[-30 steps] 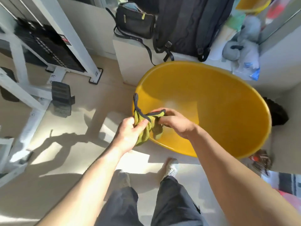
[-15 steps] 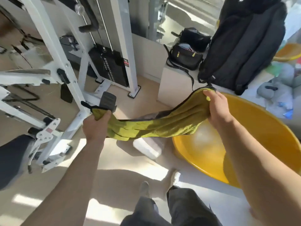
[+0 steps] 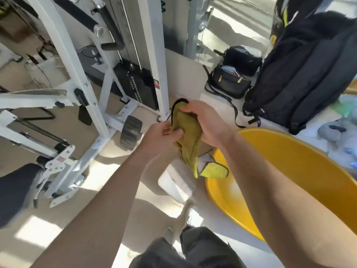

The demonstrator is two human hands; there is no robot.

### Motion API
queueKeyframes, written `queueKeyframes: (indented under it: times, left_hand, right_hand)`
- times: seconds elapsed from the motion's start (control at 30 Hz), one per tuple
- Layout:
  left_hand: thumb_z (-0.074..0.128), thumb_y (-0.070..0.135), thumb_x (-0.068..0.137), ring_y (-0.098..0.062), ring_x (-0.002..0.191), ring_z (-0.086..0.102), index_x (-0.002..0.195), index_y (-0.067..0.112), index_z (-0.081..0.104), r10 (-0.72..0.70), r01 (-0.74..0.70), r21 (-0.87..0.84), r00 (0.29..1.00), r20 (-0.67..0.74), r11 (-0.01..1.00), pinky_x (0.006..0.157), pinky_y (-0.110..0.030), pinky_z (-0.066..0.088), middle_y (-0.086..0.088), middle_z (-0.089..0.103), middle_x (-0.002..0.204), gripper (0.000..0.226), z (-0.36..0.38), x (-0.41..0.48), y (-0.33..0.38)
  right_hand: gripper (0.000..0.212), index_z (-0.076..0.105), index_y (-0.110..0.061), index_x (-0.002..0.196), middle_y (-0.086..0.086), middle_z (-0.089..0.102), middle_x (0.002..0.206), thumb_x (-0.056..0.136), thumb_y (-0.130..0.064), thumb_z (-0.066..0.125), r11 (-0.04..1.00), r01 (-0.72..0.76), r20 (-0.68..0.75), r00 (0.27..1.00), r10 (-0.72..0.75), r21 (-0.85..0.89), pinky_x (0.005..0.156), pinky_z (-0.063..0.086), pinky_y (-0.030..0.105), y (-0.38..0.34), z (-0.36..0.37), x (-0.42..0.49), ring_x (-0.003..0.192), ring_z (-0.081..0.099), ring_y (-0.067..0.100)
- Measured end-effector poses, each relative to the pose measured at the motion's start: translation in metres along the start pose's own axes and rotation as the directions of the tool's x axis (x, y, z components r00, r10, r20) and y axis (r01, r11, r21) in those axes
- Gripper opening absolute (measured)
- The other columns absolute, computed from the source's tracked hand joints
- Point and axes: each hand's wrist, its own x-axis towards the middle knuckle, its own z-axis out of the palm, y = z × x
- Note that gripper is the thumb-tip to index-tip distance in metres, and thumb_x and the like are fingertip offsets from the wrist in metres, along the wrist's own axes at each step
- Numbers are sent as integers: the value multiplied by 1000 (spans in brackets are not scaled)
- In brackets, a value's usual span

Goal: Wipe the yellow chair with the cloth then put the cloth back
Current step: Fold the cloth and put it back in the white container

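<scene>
A green cloth (image 3: pixel 188 136) with a dark edge hangs bunched between both hands, in front of me at mid-height. My left hand (image 3: pixel 164 135) grips its left side with the fingers curled into the folds. My right hand (image 3: pixel 207 122) clasps the top and right side. One corner of the cloth dangles just over the rim of the yellow chair (image 3: pixel 289 171), a round shell-shaped seat at the lower right. Both hands are to the left of the chair's rim, above the floor.
A white weight machine (image 3: pixel 92 97) with a black weight stack fills the left. A black backpack (image 3: pixel 309 78) and a small black bag (image 3: pixel 229 84) rest on a white ledge behind the chair. A white box (image 3: pixel 175 182) stands on the floor beside the chair. My legs are below.
The cloth was stretched wide between my hands half a second ago; my hands have come together and the cloth is now folded into a bunch. The view has stayed turned left, toward the machine.
</scene>
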Motion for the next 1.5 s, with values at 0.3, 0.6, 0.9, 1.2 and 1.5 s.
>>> queueKeyframes:
  times: [0.3, 0.6, 0.9, 1.2, 1.5]
  left_hand:
    - [54, 34, 97, -11, 81, 65, 98, 15, 67, -225, 176, 282, 962, 152, 943, 65, -17, 42, -2, 71, 87, 23, 19, 43, -89]
    - [40, 33, 102, -28, 84, 64, 106, 16, 61, -251, 290, 704, 954, -162, 649, 72, -41, 52, -6, 68, 93, 27, -86, 70, -219]
    - [51, 45, 93, -25, 53, 57, 67, 20, 67, -74, 137, 894, 990, -117, 427, 62, -33, 45, 0, 61, 52, 40, -138, 104, -214]
    - [61, 30, 97, -13, 42, 64, 92, 9, 63, -764, 755, -212, 643, 52, 621, 39, -18, 33, -8, 66, 75, 22, -38, 138, -176]
    - [44, 20, 101, -12, 64, 44, 108, 18, 52, -826, 883, -376, 421, 374, 280, 57, -24, 22, 3, 64, 80, 11, -32, 129, -195]
  right_hand:
    - [22, 63, -9, 75, 7, 58, 67, 87, -24, 54, 868, 180, -226, 971, -81, 462, 61, 49, 28, -71, -14, 41, 60, 58, 22]
    - [45, 60, -10, 54, 3, 54, 54, 93, -22, 42, 687, 483, -474, 852, -225, 543, 55, 48, 26, -84, -39, 87, 51, 56, 20]
    - [19, 67, -13, 90, 7, 69, 92, 91, -27, 54, 944, 113, -737, 656, 163, 310, 81, 57, 39, 62, -59, 139, 89, 67, 27]
    - [21, 67, -14, 91, 0, 68, 86, 101, -21, 50, 665, -238, -371, 926, -64, -708, 68, 40, 35, 222, -15, 131, 77, 58, 21]
    - [41, 61, -23, 138, -2, 68, 129, 99, -16, 52, 482, -92, -227, 946, -230, -872, 83, 56, 36, 262, -31, 121, 104, 67, 27]
